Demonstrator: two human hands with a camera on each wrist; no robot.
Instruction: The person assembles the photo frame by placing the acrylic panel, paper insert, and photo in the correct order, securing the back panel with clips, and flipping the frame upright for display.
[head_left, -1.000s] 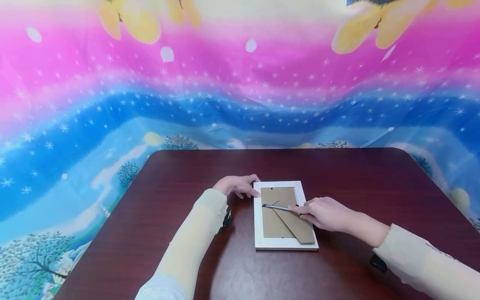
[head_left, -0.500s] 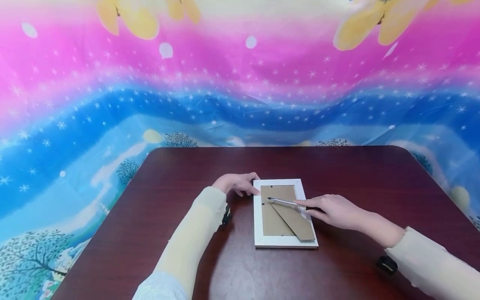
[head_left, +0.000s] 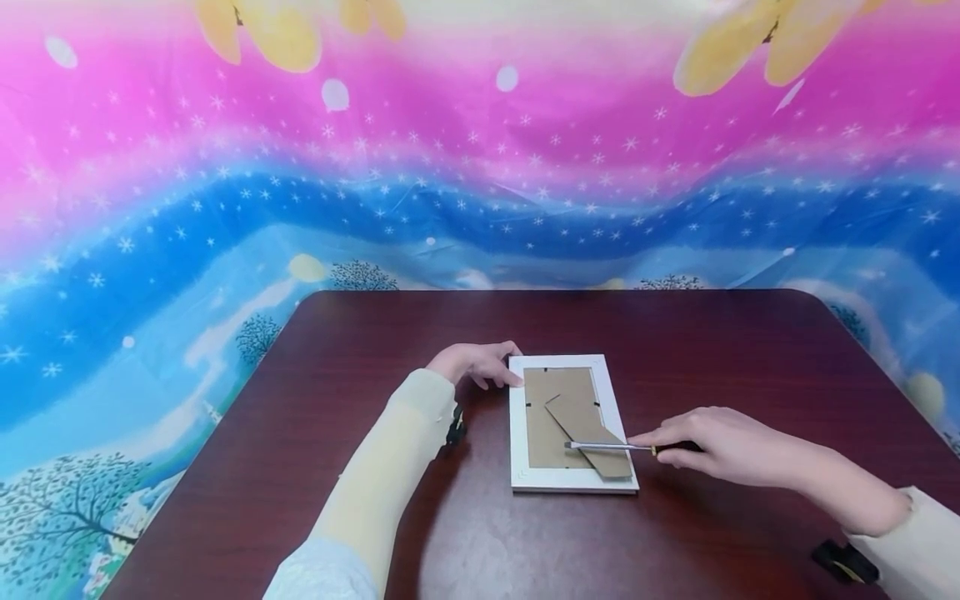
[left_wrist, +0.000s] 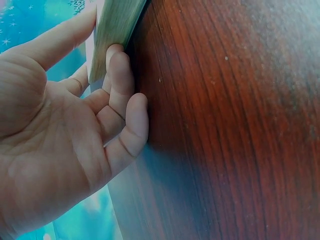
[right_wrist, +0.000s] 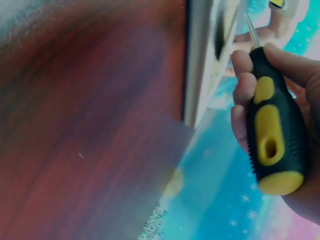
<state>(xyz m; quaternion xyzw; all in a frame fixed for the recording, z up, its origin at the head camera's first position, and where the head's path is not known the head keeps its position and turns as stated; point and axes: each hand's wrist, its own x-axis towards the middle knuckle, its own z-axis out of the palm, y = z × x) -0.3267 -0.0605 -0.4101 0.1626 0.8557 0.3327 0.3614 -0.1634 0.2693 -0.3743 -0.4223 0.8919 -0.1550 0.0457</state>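
A white picture frame [head_left: 519, 433] lies face down on the dark wooden table, its brown backing board [head_left: 547, 442] showing. Small dark tabs sit at the backing's edges, and a brown easel stand [head_left: 596, 446] lies slantwise across it. At the frame's upper left corner my left hand [head_left: 483, 367] holds the edge, thumb and fingers around the corner; the left wrist view shows the frame's side [left_wrist: 117, 25] against the fingers. My right hand [head_left: 727, 446] grips a flathead screwdriver [right_wrist: 277, 130] by its black and yellow handle. Its metal shaft [head_left: 607, 447] extends over the stand; whether it touches is unclear.
The table [head_left: 375, 333] has rounded far corners. Behind it hangs a pink and blue patterned cloth [head_left: 480, 167]. A dark device [head_left: 843, 562] is strapped at the right wrist, another [head_left: 455, 425] at the left.
My right hand has drawn back right and toward me, bringing the screwdriver tip from the backing's left edge down to its lower part. The left hand stays at the corner.
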